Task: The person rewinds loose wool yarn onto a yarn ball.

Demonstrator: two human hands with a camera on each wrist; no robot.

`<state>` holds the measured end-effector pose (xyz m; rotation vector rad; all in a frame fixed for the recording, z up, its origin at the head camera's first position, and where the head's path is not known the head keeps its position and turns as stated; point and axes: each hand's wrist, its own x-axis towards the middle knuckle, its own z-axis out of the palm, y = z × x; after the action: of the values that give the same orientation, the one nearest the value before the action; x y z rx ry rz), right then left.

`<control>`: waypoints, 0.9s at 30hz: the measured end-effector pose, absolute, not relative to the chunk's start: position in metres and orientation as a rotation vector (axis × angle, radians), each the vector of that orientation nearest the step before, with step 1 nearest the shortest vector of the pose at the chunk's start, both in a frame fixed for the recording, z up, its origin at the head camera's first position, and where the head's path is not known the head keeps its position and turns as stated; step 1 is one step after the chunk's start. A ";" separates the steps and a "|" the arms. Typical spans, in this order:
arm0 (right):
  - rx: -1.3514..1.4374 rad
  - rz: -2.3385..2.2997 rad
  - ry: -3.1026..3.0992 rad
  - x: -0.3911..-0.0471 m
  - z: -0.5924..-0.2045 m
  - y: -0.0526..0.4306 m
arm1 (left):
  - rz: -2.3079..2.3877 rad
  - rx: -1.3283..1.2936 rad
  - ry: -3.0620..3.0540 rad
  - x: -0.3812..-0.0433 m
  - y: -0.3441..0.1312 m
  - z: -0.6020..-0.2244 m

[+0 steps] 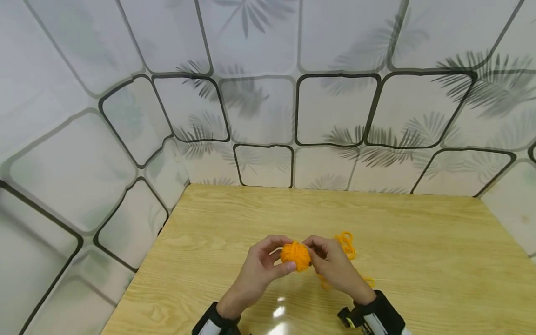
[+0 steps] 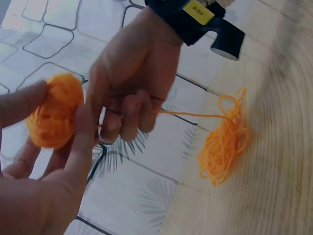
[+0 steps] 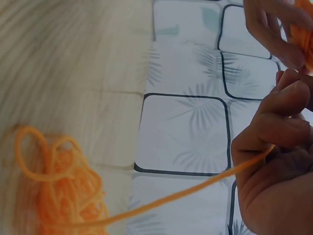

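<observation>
Between thumb and fingers, my left hand (image 1: 260,269) holds a small ball of orange yarn (image 1: 296,256) above the table. Close against the ball's right side is my right hand (image 1: 335,267), its fingers curled round a strand of yarn (image 2: 188,114). In the left wrist view that strand runs from the right hand to a loose heap of orange yarn (image 2: 224,149) on the table. The right wrist view shows the strand rising from the heap (image 3: 73,196) into the curled fingers of the right hand (image 3: 279,147). In the head view the right hand covers part of the heap.
The pale wooden table (image 1: 209,218) reaches back to a white wall covering (image 1: 264,111) with dark outlines and leaf prints. More of this covering stands along the left side. Each wrist wears a black strap, such as the right strap (image 1: 378,311).
</observation>
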<state>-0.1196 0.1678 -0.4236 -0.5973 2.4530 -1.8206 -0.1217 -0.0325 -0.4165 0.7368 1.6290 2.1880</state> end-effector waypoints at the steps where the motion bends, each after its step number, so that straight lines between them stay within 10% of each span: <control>1: -0.589 -1.811 2.448 -0.119 -0.425 0.167 | 2.218 0.702 1.645 -0.123 -0.032 -0.416; 27: -0.590 -1.661 2.763 -0.092 -0.404 0.155 | 2.188 0.648 2.056 -0.128 -0.026 -0.428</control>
<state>-0.0917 0.1552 -0.4036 -0.5902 2.7627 -1.6610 -0.1281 -0.0263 -0.4284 0.6480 2.0563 2.1884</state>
